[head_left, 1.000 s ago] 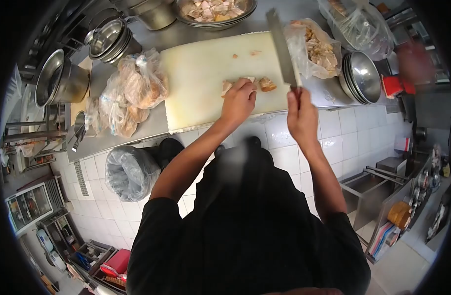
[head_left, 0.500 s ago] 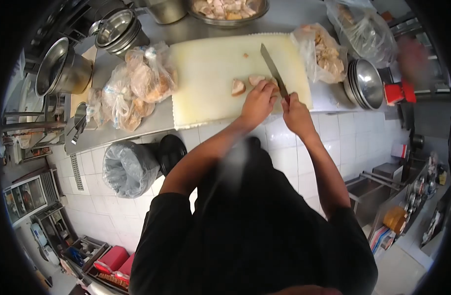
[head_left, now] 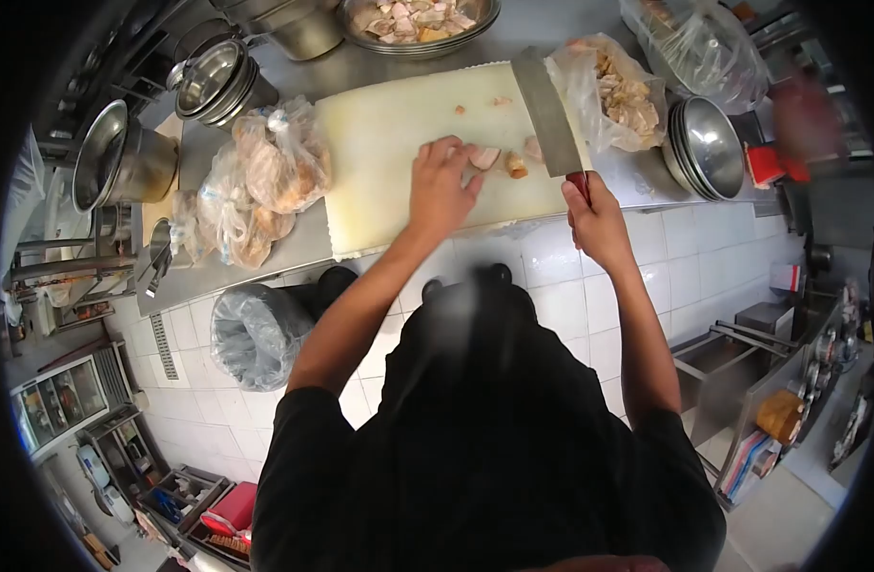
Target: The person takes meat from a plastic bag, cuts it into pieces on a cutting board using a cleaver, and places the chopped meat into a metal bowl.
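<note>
My right hand (head_left: 599, 219) grips the dark red handle of a cleaver (head_left: 548, 116), whose broad blade lies nearly flat over the right part of the cutting board (head_left: 375, 124). On the board, fingers apart and holding nothing, is my left hand (head_left: 442, 191). Just right of its fingertips sits a chunk of meat (head_left: 485, 157). A browned chunk (head_left: 517, 166) is beside that one, and a third piece (head_left: 534, 147) is near the blade. Small scraps (head_left: 460, 110) dot the upper board.
Left of the board are plastic bags of meat (head_left: 279, 167). Another meat bag (head_left: 620, 100) and stacked metal bowls (head_left: 713, 153) stand right. Behind is a metal bowl (head_left: 360, 36) of cut meat. A lined bin (head_left: 256, 334) stands below the counter.
My left hand has come off the meat, moved left and opened. My right hand has shifted right with the cleaver, turning its blade from edge-on to broadside. The chunks have spread apart.
</note>
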{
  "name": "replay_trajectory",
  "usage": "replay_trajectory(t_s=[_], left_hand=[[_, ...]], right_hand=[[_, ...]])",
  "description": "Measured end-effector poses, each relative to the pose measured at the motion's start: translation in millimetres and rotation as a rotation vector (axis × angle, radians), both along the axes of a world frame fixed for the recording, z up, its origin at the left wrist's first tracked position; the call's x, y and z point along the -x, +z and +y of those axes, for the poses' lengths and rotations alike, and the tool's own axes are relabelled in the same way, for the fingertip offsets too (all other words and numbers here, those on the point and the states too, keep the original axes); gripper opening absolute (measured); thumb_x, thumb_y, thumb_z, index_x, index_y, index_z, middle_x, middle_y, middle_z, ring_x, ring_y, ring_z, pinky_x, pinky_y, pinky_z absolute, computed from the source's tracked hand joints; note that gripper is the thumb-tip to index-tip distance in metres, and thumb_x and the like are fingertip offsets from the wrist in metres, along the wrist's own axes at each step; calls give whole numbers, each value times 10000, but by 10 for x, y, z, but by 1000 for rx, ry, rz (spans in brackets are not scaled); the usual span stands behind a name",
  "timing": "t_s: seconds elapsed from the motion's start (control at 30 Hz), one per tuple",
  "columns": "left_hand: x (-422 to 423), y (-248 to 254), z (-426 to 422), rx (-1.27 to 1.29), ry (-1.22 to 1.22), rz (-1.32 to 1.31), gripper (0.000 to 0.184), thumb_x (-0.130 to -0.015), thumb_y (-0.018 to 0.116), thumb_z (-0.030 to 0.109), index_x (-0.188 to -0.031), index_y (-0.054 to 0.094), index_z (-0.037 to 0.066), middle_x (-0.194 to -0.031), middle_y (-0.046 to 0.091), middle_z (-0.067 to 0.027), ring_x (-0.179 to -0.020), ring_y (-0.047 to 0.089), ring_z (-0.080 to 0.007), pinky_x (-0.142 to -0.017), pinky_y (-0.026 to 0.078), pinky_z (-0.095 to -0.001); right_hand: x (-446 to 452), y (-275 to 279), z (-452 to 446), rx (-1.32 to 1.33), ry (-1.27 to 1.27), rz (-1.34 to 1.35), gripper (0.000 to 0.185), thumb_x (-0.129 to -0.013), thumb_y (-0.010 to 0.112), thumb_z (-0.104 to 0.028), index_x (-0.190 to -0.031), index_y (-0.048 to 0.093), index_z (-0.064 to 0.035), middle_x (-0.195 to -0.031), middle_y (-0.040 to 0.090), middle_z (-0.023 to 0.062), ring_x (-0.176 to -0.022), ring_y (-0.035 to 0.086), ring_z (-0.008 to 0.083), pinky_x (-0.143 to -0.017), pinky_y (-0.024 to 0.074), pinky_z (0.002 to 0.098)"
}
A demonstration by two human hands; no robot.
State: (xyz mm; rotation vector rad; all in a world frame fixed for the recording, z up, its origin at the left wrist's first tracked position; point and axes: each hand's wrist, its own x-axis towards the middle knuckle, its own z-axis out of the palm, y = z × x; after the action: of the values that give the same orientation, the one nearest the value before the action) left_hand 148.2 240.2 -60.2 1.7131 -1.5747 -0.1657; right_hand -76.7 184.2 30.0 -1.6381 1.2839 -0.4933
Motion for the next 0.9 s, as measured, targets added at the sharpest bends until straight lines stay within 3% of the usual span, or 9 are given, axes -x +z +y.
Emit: replay_trajectory(t_s=[0.1, 0.2, 0.23, 0.33, 0.5, 0.57, 0.67, 0.8, 0.9], left_hand=[[-152, -65, -101, -73, -85, 92, 410, -684, 757, 195, -1054, 643, 59, -1080, 567, -87, -1037, 518, -264, -861, 402, -407], [-9, -289, -227, 83, -23, -26, 399, -673, 761, 218, -1024, 648, 67, -1040, 583, -79, -996, 533, -261, -844, 389, -406], [41, -212, -249, 18, 14, -78, 394, -673, 762, 221, -1018, 648, 69, -1016, 588, -77, -986, 537, -261, -840, 385, -402], [132, 39, -241, -178, 64, -181, 392, -676, 758, 211, -1020, 644, 60, -992, 622, -86, -997, 557, -274, -846, 388, -396], [-24, -284, -387, -44, -162, 102, 422, -648, 767, 147, -1036, 645, 35, -1126, 614, -138, -1090, 543, -298, -899, 420, -411], [-91, -340, -332, 7, -133, 155, 428, -638, 770, 125, -1037, 647, 30, -1146, 608, -146, -1094, 542, -301, -912, 428, -411], [-241, -10, 12, 112, 57, 49, 423, -631, 773, 108, -1028, 650, 30, -1118, 607, -137, -1061, 546, -297, -911, 434, -408], [-367, 33, 179, 158, 189, -74, 413, -622, 775, 107, -1010, 654, 39, -1072, 609, -107, -1020, 547, -295, -889, 438, -401], [-357, -10, 219, 149, 145, -3, 398, -625, 774, 116, -1001, 658, 55, -1058, 609, -85, -1019, 543, -286, -874, 430, -400]], right_hand=[[70, -194, 174, 113, 110, -30, 194, -967, 531, -247, -922, 510, -60, -573, 465, 12, -431, 444, 100, -389, 371, 272], [28, -367, 386, 187, 117, 66, 198, -962, 538, -247, -966, 511, -51, -640, 559, 119, -487, 529, 267, -480, 430, 375], [19, -435, 407, 297, 134, 107, 204, -959, 537, -245, -978, 508, -44, -680, 600, 176, -528, 570, 356, -514, 449, 430], [57, -495, 367, 276, 88, 255, 219, -953, 534, -240, -1016, 499, -33, -795, 623, 259, -705, 587, 474, -614, 452, 502], [-7, -416, 238, 356, 151, 230, 226, -942, 530, -197, -1054, 464, -12, -767, 621, 270, -734, 596, 477, -597, 455, 527], [-114, -335, 238, 464, 184, 135, 213, -939, 534, -170, -1049, 459, -3, -780, 623, 263, -720, 597, 472, -587, 462, 509], [-313, 7, 258, 550, 167, 31, 264, -945, 545, -164, -1158, 485, -22, -846, 644, 230, -745, 610, 453, -622, 480, 466], [-593, 512, 287, 659, 40, -192, 308, -917, 534, -87, -1166, 416, 52, -750, 616, 255, -684, 593, 462, -589, 472, 483], [-566, -163, 173, 638, 213, 206, 272, -920, 510, -110, -1124, 415, 44, -731, 612, 271, -688, 588, 481, -608, 465, 531]])
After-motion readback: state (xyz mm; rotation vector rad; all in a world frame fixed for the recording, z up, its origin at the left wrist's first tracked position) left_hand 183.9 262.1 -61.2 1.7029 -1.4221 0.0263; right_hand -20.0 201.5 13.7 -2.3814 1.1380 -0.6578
